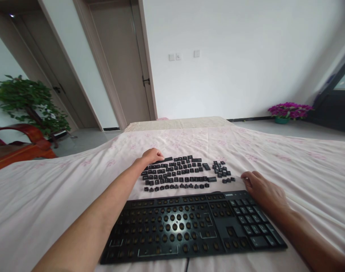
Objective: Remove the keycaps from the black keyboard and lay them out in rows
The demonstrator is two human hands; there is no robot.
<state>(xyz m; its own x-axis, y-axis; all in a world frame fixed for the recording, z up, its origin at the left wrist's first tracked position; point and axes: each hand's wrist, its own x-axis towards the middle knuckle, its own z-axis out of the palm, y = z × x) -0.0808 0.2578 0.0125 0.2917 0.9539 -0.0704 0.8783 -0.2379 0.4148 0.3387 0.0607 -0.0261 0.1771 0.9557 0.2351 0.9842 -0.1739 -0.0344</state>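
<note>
**A:** Starting closest to me: what's in front?

**B:** One black keyboard [193, 226], long axis running left to right across my view, lying on the pink-flowered sheet [288, 166]. Most of its keys are stripped off, so I see bare sockets over the main block. Only the number pad at its right end has its caps on. One cable leaves the near edge.

**A:** And my hands?

**B:** Two, both mine. My right hand [264, 190] rests on the keyboard's far right corner, fingers loosely curled and touching the frame and the sheet, pinching nothing. My left hand [152, 155] is stretched well beyond the keyboard, knuckles up, fingers bent down onto the far left corner of the loose keycaps [178, 173]. I cannot tell whether it has a cap between its fingertips; the fingers hide that.

**A:** Where do the caps lie from each hand?

**B:** Just past the keyboard's far edge, laid out in rows that run parallel to it. There are two groups: a wide main block and a small cluster [222, 170] to its right. Far too many to count singly. The left hand is already on the main block; the right is nearer the small cluster, close but apart.

**A:** Farther out?

**B:** One leafy plant [30, 100] and a red wooden chair [22, 145] at left, two doors, and one pot of purple flowers [288, 111] on the right.
</note>
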